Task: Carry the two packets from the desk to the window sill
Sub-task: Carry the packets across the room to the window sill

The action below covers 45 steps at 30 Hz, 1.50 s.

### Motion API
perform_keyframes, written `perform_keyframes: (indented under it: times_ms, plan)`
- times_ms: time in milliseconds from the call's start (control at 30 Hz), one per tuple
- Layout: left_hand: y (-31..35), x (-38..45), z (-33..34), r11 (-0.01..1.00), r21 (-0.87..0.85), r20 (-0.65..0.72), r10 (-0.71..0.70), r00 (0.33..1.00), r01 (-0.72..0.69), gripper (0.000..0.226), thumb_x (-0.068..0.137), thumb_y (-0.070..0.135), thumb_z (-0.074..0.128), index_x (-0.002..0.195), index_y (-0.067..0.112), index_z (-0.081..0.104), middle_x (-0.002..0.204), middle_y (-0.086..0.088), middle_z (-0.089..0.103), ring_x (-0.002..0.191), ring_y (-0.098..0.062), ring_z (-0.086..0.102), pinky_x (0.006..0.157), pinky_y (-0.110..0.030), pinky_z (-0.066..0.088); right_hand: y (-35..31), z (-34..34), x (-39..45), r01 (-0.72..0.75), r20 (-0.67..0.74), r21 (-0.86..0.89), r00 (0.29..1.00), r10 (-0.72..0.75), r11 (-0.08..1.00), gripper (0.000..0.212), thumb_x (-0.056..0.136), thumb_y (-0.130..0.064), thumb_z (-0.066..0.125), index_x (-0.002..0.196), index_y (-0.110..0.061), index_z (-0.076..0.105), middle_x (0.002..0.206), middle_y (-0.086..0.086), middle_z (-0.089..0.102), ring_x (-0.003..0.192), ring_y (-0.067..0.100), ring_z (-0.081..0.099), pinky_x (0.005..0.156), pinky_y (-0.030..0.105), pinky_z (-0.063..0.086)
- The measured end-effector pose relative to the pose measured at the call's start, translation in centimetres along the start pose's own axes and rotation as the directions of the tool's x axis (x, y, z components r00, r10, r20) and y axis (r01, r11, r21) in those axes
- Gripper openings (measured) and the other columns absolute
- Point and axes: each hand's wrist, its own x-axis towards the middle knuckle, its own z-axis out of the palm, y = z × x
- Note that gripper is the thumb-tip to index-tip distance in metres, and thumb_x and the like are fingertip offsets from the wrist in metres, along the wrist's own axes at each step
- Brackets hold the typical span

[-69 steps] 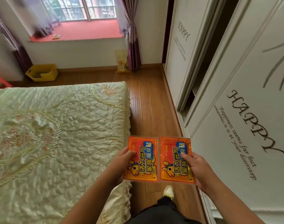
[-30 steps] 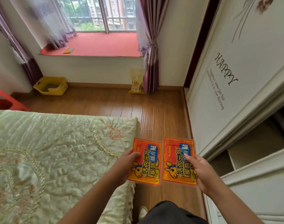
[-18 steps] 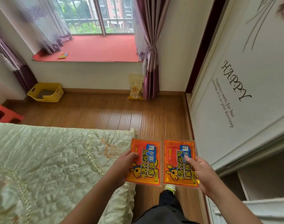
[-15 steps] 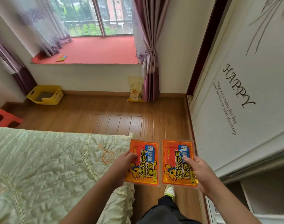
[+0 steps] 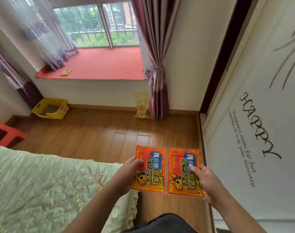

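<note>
With the left hand (image 5: 126, 176) pinching one packet (image 5: 149, 170) and the right hand (image 5: 204, 182) gripping the other packet (image 5: 183, 172) above the floor, the person should probably keep both flat while walking to the red window sill (image 5: 106, 64) ahead.

Left hand (image 5: 126, 174) grips the left packet (image 5: 149, 169) at its left edge, thumb on the printed face. Right hand (image 5: 205, 180) grips the right packet (image 5: 182, 170) at its right edge, thumb likewise on top. Both packets orange, side by side, nearly touching, held flat over the wood floor (image 5: 101, 135). Bed (image 5: 42, 185) at lower left. Red window sill (image 5: 106, 64) ahead, a small colourful item (image 5: 66, 71) near its left front edge. Yellow bin (image 5: 50, 108) on floor below.
</note>
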Motion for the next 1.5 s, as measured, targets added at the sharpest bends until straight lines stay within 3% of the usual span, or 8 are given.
perform_keyframes:
  times_ms: [167,567,767,933,1100,1433,1500]
  plan:
    - [2.0,4.6,-0.1,1.0,-0.002,-0.009,-0.028,1.0,0.028,0.021,0.095,0.016,0.05,0.11,0.013,0.064,0.091,-0.017,0.079,0.084,-0.039,0.076,0.064,-0.045,0.061,-2.1,0.3,4.4,-0.034,-0.011,-0.014,0.999,0.034,0.999,0.017,0.097,-0.029,0.057,0.11,-0.019,0.064,0.096,0.013,0.081,0.088,0.032,0.078,0.078,0.049,0.062]
    - [11.7,18.3,-3.7,0.999,-0.053,-0.037,-0.001,0.999,-0.001,0.021,0.095,0.013,0.047,0.108,0.011,0.063,0.084,-0.015,0.079,0.075,-0.033,0.076,0.061,-0.042,0.062,-12.6,5.1,20.0,-0.045,-0.005,-0.148,0.999,0.044,0.988,0.018,0.098,-0.029,0.057,0.11,-0.017,0.065,0.096,0.013,0.081,0.088,0.033,0.077,0.086,0.059,0.058]
    - [17.9,23.3,-6.7,0.998,-0.038,-0.048,0.039,0.998,-0.041,0.019,0.098,0.013,0.047,0.109,0.012,0.062,0.092,-0.019,0.078,0.083,-0.036,0.076,0.072,-0.05,0.062,-17.4,8.2,26.0,-0.019,0.03,-0.17,0.999,0.025,0.985,0.019,0.098,-0.028,0.056,0.111,-0.016,0.064,0.095,0.011,0.081,0.086,0.03,0.078,0.08,0.051,0.061]
    - [21.2,27.2,-8.0,0.997,-0.077,-0.087,0.012,0.996,-0.019,0.019,0.098,0.014,0.047,0.11,0.012,0.061,0.087,-0.015,0.08,0.082,-0.033,0.077,0.065,-0.042,0.064,-21.1,9.6,31.3,-0.033,0.07,-0.198,0.996,0.048,0.98,0.019,0.098,-0.026,0.056,0.112,-0.014,0.064,0.095,0.013,0.081,0.087,0.032,0.078,0.082,0.052,0.061]
    - [24.3,31.9,-7.8,0.996,-0.088,-0.127,0.004,0.992,-0.015,0.019,0.099,0.017,0.047,0.113,0.011,0.059,0.094,-0.016,0.08,0.087,-0.034,0.077,0.071,-0.043,0.064,-25.2,11.1,38.2,-0.047,0.153,-0.207,0.985,0.08,0.977,0.02,0.098,-0.025,0.056,0.113,-0.012,0.063,0.097,0.015,0.08,0.089,0.034,0.077,0.086,0.056,0.058]
    - [31.1,37.9,-9.9,0.974,-0.208,-0.336,0.015,0.942,-0.09,0.019,0.098,0.017,0.047,0.111,0.011,0.06,0.091,-0.017,0.08,0.084,-0.035,0.077,0.065,-0.041,0.063,-33.8,15.3,50.1,-0.049,0.355,-0.272,0.923,0.147,0.961,0.019,0.099,-0.017,0.056,0.113,-0.007,0.064,0.097,0.02,0.079,0.085,0.036,0.077,0.075,0.049,0.063]
    - [31.4,38.3,-10.9,0.967,-0.243,-0.362,-0.012,0.932,-0.082,0.019,0.099,0.018,0.047,0.111,0.012,0.06,0.091,-0.016,0.08,0.085,-0.035,0.077,0.065,-0.041,0.062,-34.7,16.9,51.5,-0.057,0.385,-0.287,0.907,0.169,0.956,0.019,0.099,-0.018,0.056,0.112,-0.008,0.065,0.098,0.021,0.079,0.087,0.037,0.077,0.078,0.052,0.061]
